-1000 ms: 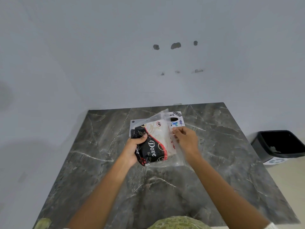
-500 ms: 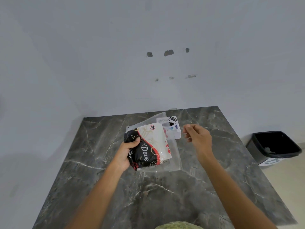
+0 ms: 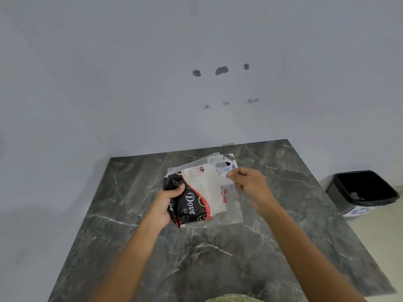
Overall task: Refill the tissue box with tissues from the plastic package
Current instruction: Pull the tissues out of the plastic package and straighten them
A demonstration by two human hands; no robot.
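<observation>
My left hand (image 3: 166, 204) grips the left end of the plastic package (image 3: 204, 190), a black, red and cream "Dove" tissue pack with a clear plastic flap hanging off its right side. It is held just above the dark marble table (image 3: 218, 262). My right hand (image 3: 250, 185) is at the pack's upper right edge, thumb and fingertips pinched together on the clear flap. Behind the pack, a small white tissue box (image 3: 227, 162) with a dark oval slot stands on the table, mostly hidden by the plastic.
A black waste bin (image 3: 364, 190) stands on the floor past the table's right edge. The grey wall runs directly behind the table and along its left side. The near half of the table shows only bare marble.
My right hand lifted off the pack and swung right half a second ago, then came back to its upper right edge. My left hand kept its hold on the pack throughout.
</observation>
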